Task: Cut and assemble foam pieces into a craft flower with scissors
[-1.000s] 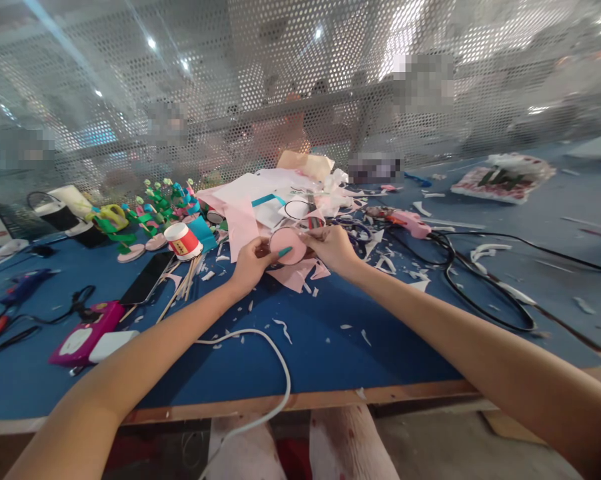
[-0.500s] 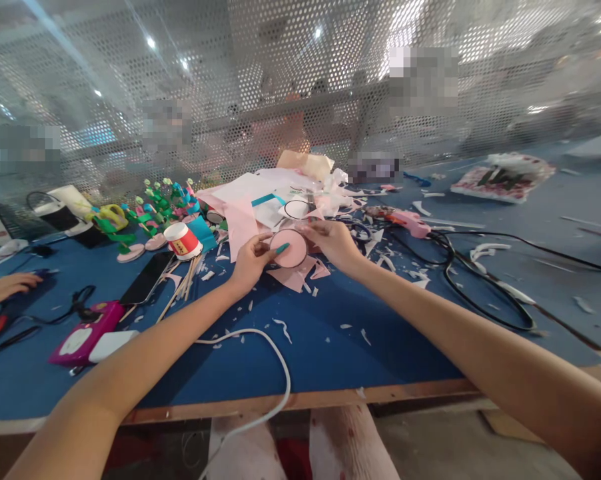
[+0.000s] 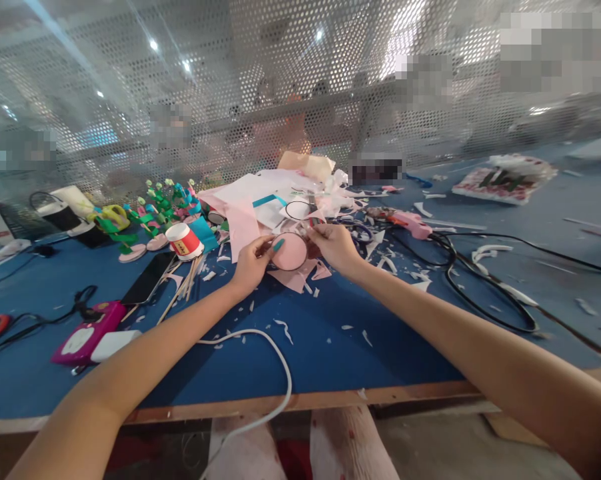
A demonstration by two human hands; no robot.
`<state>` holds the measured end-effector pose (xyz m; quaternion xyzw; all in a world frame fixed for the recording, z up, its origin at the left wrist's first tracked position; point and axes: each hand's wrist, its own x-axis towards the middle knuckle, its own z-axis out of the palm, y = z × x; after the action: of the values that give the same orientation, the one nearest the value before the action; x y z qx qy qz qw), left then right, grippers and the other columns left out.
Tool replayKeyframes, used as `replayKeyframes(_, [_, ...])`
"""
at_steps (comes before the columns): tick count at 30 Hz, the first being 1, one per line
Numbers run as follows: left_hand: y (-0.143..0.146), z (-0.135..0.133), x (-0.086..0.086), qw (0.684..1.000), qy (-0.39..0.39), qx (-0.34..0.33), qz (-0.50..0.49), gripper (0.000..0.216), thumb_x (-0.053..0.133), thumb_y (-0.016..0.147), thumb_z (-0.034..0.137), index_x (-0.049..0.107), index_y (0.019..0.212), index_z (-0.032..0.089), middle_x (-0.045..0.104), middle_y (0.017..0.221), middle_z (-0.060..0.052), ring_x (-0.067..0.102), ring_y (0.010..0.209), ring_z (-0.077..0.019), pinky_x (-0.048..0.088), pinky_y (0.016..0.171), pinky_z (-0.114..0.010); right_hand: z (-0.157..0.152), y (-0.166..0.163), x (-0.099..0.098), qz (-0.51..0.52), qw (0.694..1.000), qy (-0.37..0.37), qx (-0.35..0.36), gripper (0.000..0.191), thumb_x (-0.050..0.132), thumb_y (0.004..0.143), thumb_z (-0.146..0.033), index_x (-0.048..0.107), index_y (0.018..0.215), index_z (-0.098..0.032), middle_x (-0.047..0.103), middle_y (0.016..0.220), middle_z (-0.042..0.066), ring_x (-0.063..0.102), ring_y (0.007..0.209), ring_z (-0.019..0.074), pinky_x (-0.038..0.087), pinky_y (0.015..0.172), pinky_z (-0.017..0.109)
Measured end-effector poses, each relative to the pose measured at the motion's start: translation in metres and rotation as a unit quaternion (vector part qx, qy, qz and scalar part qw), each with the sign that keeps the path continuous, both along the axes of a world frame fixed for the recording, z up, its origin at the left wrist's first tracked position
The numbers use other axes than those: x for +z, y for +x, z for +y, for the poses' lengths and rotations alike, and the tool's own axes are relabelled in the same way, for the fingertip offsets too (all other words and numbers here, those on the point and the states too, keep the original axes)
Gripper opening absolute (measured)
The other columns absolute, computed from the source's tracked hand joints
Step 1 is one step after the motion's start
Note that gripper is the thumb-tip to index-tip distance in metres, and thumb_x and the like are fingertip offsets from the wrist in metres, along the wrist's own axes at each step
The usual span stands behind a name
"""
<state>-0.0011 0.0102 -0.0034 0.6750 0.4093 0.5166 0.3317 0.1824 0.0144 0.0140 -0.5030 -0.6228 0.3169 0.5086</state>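
A round pink disc with a thin dark rim (image 3: 291, 255) is held over the blue table, its flat face turned up toward me. My left hand (image 3: 253, 265) grips its left side, the thumb with a teal nail lying on the face. At the upper right edge, my right hand (image 3: 333, 245) is closed in a pinch on the rim; whatever else lies between those fingertips is too small to tell. Under the disc are pink paper scraps (image 3: 296, 277). Just behind it, a clear piece with a dark round rim (image 3: 298, 210) rests on the paper pile.
Pink and white paper sheets (image 3: 243, 223) are heaped behind my hands. A red and white paper cup (image 3: 184, 241), a phone (image 3: 149, 279) and green craft plants (image 3: 155, 212) stand left. A pink glue gun (image 3: 413, 222) with black cable lies right. A white cable (image 3: 275, 350) crosses in front.
The disc has tilted slightly, and my right fingertips have shifted a little along its edge. Another person's hand at the far left has gone out of view.
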Motion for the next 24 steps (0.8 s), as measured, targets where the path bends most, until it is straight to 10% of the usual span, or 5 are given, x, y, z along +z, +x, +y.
replayKeyframes(24, [-0.0037,0.0035,-0.0027,0.999,-0.018,0.016,-0.027,0.029,0.056,0.076,0.034,0.066,0.094,0.014,0.067,0.093,-0.006,0.059,0.087,-0.0181,0.044,0.078,-0.028,-0.0068,-0.0049,0.0061,-0.095,0.990,-0.048,0.090,0.043,0.070,0.047,-0.054,0.054,0.054,-0.015,0.051,0.042,-0.001,0.045,0.040,0.0086,0.033,0.039,0.021])
